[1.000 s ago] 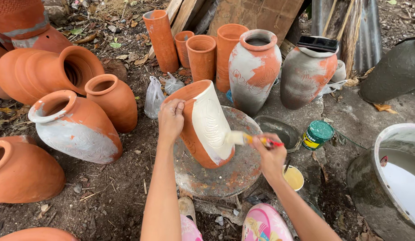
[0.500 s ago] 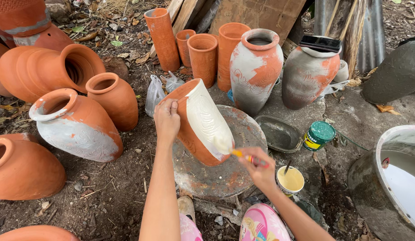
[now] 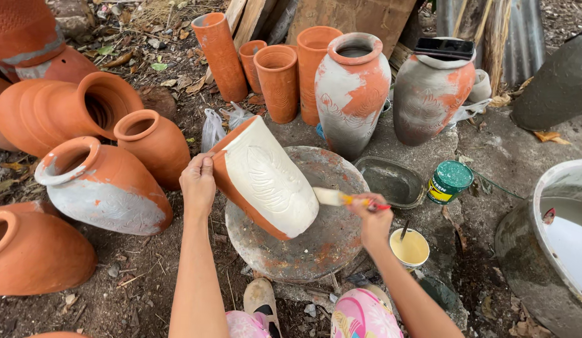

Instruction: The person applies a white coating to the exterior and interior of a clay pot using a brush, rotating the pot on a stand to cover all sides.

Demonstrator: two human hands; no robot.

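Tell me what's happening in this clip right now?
A person is painting a tilted clay pot white on a round turntable. The left hand steadies the pot at its rim, while the right hand holds a paintbrush with its bristles at the pot's lower side. A cup of cream paint and a green tin sit nearby, among other pots.

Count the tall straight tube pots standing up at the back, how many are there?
4, in a row at the back: the tallest tube leaning on the left, a small tube, a wider tube in front, and one tube partly behind the painted vase. More may be hidden.
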